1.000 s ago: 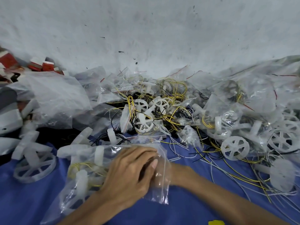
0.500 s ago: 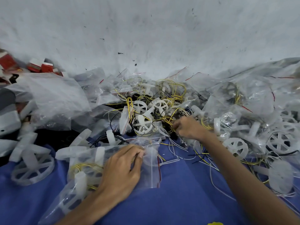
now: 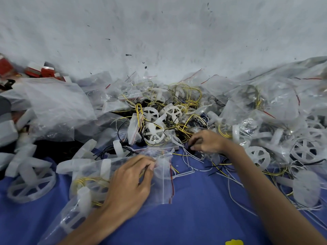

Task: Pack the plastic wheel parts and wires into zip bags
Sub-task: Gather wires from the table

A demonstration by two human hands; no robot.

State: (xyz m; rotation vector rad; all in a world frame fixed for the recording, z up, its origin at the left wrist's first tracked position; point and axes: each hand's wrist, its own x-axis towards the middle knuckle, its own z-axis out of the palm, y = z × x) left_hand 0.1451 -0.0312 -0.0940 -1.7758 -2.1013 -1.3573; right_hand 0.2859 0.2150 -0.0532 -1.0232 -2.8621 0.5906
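Wires (image 3: 184, 152) now at right hand (image 3: 208, 143)

No legible text, label, brand or number. The red-and-white boxes (image 3: 44, 71) at far left are too blurred to read. The yellow patch (image 3: 234, 242) on the blue cloth (image 3: 194, 213) is cut off by the lower edge.

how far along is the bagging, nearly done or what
Not near done. Done: several filled bags lie at the right. In hand: the left hand pinches the mouth of a zip bag already holding wheel parts and yellow wire, while the right hand pinches wires in the pile. Left: many loose wheels and tangled wire.
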